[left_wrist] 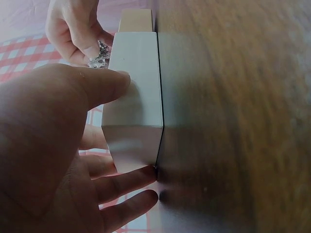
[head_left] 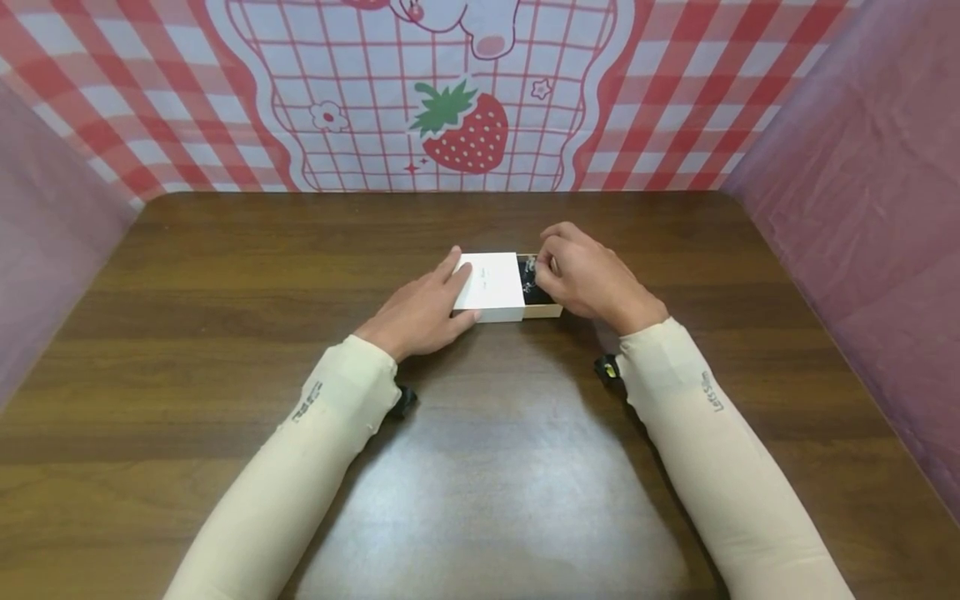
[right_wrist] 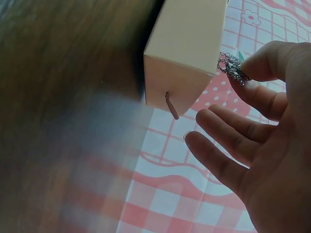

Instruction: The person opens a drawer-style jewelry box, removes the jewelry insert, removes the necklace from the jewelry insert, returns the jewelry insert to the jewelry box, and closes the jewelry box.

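Observation:
A white slide-out box point(head_left: 491, 285) lies on the table, its tan drawer point(head_left: 542, 312) pulled partway out to the right. My left hand point(head_left: 420, 312) holds the white sleeve, thumb along the near side and fingers at its left end and top. Over the open drawer, my right hand point(head_left: 588, 279) pinches a bunched silver chain point(right_wrist: 233, 68) between thumb and index finger. The other fingers of that hand point(right_wrist: 272, 131) spread loosely beside the drawer's end. Black lining with some silver jewellery shows inside the drawer, partly hidden by the right hand.
The brown wooden table point(head_left: 480, 467) spreads around the box. Behind it hangs a red-and-white checked cloth with a strawberry point(head_left: 468, 133). Pink cloth point(head_left: 855, 183) hangs at both sides. A small tan pull tab point(right_wrist: 171, 106) sticks out of the drawer's end.

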Available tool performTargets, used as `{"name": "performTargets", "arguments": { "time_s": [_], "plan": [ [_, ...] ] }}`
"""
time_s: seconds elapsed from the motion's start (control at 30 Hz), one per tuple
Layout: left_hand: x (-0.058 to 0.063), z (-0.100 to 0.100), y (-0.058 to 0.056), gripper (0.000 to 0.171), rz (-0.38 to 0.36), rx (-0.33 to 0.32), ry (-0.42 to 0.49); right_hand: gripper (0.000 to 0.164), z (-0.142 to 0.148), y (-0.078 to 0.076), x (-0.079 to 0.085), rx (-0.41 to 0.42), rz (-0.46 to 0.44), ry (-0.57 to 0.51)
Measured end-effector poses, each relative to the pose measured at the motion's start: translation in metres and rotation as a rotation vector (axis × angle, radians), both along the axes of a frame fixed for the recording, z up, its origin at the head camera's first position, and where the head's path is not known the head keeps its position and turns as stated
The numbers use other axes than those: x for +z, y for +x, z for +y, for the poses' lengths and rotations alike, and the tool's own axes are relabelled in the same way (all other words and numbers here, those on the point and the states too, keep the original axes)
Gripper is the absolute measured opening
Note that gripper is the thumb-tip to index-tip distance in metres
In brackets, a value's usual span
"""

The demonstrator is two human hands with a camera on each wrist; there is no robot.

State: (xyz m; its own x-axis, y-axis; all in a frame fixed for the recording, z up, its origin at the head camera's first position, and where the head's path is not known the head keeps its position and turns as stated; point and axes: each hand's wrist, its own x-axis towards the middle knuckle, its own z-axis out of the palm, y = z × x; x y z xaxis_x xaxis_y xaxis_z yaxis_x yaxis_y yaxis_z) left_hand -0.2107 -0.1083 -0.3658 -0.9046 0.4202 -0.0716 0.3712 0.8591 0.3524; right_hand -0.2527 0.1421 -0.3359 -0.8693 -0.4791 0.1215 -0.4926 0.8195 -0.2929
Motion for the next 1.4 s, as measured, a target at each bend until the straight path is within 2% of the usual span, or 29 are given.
{"name": "performTargets", "arguments": {
  "time_s": [0.57,1.4],
  "plan": [
    [0.000,-0.002,0.001,0.077,-0.003,-0.002,-0.004,0.019,-0.003,0.004,0.009,-0.035,-0.003,0.021],
    [0.001,-0.001,0.001,0.076,0.011,-0.015,-0.012,0.017,0.000,0.004,0.011,-0.023,0.040,0.009]
  ]
}}
